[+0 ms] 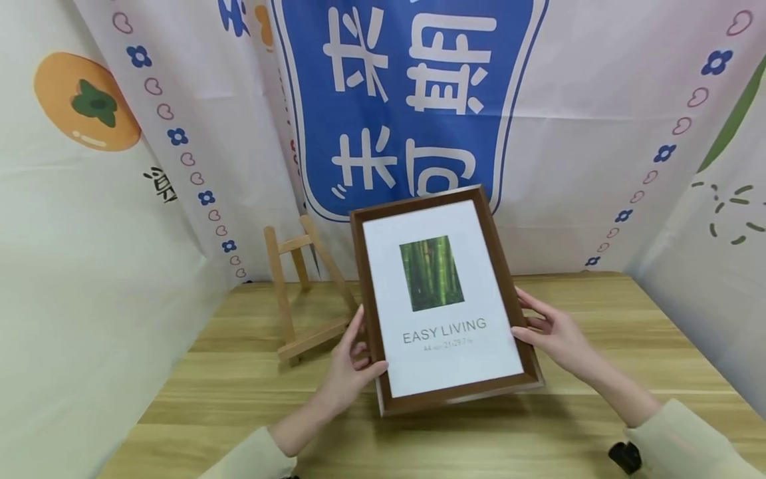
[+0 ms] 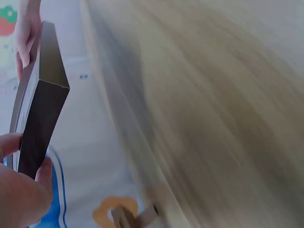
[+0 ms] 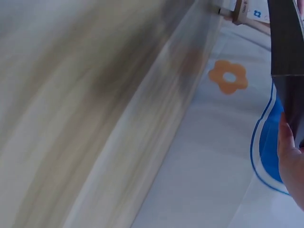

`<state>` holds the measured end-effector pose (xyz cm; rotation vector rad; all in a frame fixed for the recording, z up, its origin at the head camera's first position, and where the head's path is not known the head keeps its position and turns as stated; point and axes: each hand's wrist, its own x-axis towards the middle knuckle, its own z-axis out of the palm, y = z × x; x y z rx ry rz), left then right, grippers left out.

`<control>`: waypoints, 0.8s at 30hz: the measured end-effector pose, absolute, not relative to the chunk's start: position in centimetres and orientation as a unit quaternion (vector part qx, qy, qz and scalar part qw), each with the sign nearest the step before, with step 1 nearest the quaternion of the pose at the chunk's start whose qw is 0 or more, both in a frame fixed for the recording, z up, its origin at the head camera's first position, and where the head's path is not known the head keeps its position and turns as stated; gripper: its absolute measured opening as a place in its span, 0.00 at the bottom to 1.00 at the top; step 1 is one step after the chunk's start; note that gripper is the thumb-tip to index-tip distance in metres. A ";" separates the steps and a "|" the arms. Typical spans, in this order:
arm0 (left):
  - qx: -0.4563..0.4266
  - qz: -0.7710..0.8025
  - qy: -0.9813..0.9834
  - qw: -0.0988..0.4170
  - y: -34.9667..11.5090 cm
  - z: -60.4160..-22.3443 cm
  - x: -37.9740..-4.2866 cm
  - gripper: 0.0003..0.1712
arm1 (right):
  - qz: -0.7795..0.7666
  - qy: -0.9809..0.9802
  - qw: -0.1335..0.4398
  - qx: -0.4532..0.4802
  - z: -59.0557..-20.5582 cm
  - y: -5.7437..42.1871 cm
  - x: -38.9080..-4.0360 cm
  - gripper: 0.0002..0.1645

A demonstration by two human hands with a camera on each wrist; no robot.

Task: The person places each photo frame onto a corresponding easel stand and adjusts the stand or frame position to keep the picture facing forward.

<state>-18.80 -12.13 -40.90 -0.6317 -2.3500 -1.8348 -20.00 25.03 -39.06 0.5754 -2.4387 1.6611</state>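
A brown picture frame (image 1: 372, 293) with a white insert, a green bamboo picture and the words "EASY LIVING" is held up, tilted, in the middle of the head view. My left hand (image 1: 348, 372) grips its lower left side, thumb on the front. On the opposite side, my right hand (image 1: 556, 336) pinches the frame's edge with thumb in front and fingers behind. The left wrist view shows the frame's dark side (image 2: 45, 118) between thumb and fingers. In the right wrist view the frame (image 3: 287, 52) runs along the right border, beside my right hand (image 3: 292, 161).
A small wooden easel (image 1: 281, 293) stands on the table (image 1: 209, 392), left of the picture frame and close to it. Behind hangs a printed cloth (image 1: 568, 166) with a blue sign, and cloth also covers both sides. A dark object (image 1: 625, 458) shows by the right sleeve.
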 end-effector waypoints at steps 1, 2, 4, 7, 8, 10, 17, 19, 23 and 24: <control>-0.207 -0.600 -0.771 0.056 -12.6 -40.8 -18.8 0.56 | 0.557 -0.806 0.063 0.191 -39.0 24.6 -20.3 0.42; -0.210 -0.598 -0.770 0.065 -13.1 -40.6 -18.8 0.55 | 0.564 -0.801 0.058 0.191 -39.0 24.1 -20.7 0.42; -0.214 -0.592 -0.772 0.086 -14.0 -40.3 -18.8 0.55 | 0.575 -0.794 0.049 0.193 -39.0 23.2 -21.4 0.43; -0.222 -0.585 -0.772 0.113 -15.1 -39.9 -18.9 0.55 | 0.584 -0.785 0.040 0.200 -39.0 21.9 -22.4 0.42; -0.220 -0.582 -0.774 0.117 -15.5 -39.8 -18.9 0.55 | 0.587 -0.782 0.039 0.204 -38.9 21.5 -22.8 0.42; -0.208 -0.577 -0.780 0.126 -16.1 -39.7 -18.8 0.56 | 0.588 -0.779 0.036 0.215 -38.8 20.8 -23.5 0.41; -0.173 -0.579 -0.780 0.162 -18.4 -39.7 -18.6 0.58 | 0.589 -0.761 0.031 0.271 -37.6 18.0 -25.5 0.39; -0.178 -0.584 -0.772 0.176 -18.9 -39.8 -18.6 0.58 | 0.588 -0.757 0.031 0.282 -37.2 17.3 -25.9 0.39; -0.180 -0.578 -0.771 0.198 -20.0 -39.5 -18.6 0.58 | 0.586 -0.750 0.032 0.305 -36.7 15.9 -26.9 0.39; -0.181 -0.579 -0.769 0.201 -20.3 -39.4 -18.5 0.59 | 0.585 -0.748 0.031 0.310 -36.6 15.5 -27.1 0.39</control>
